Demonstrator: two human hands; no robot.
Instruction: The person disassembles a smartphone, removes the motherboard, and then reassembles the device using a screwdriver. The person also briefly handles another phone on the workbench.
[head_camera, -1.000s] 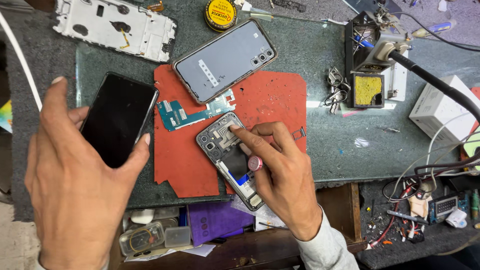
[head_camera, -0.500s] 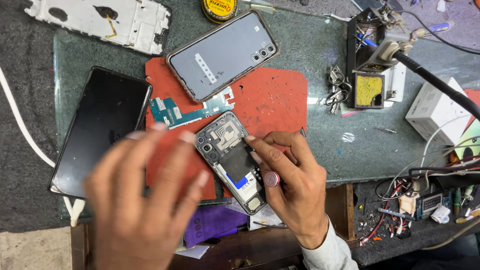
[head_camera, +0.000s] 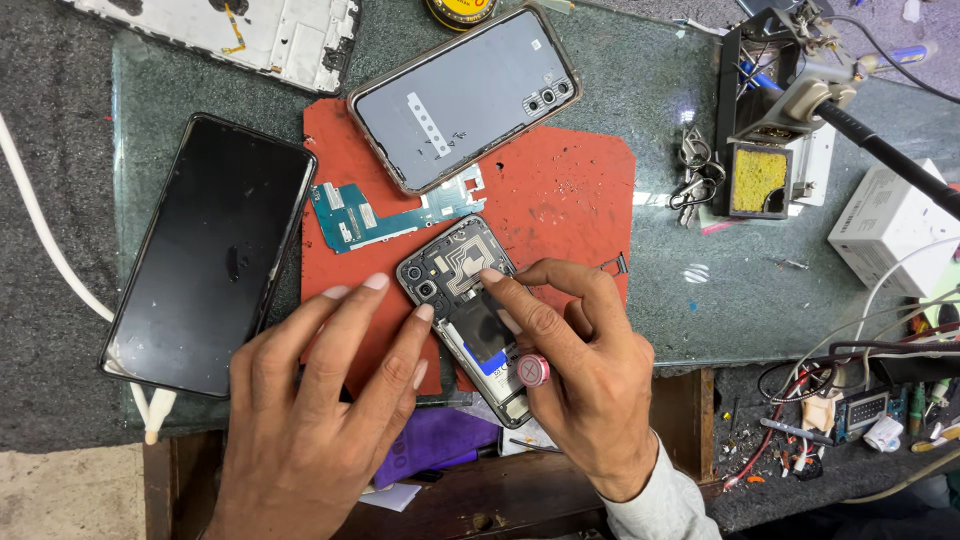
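An opened phone body (head_camera: 462, 290) with its back removed lies on a red mat (head_camera: 560, 200), showing its inner parts. My right hand (head_camera: 580, 380) rests on it, index fingertip on the upper part, and holds a small screwdriver with a pink cap (head_camera: 532, 371). My left hand (head_camera: 320, 400) lies flat on the mat with its fingertips against the phone body's left edge. A teal circuit board (head_camera: 360, 220) lies just above my left fingers.
A black phone screen (head_camera: 210, 250) lies to the left, a grey phone in a case (head_camera: 465, 95) above the mat, a white frame (head_camera: 250, 30) at top left. A soldering stand with yellow sponge (head_camera: 760, 180), a white box (head_camera: 890, 225) and wires sit right.
My left hand put down the black phone screen at the left and came over to the opened phone body. My right hand stayed on the phone body.
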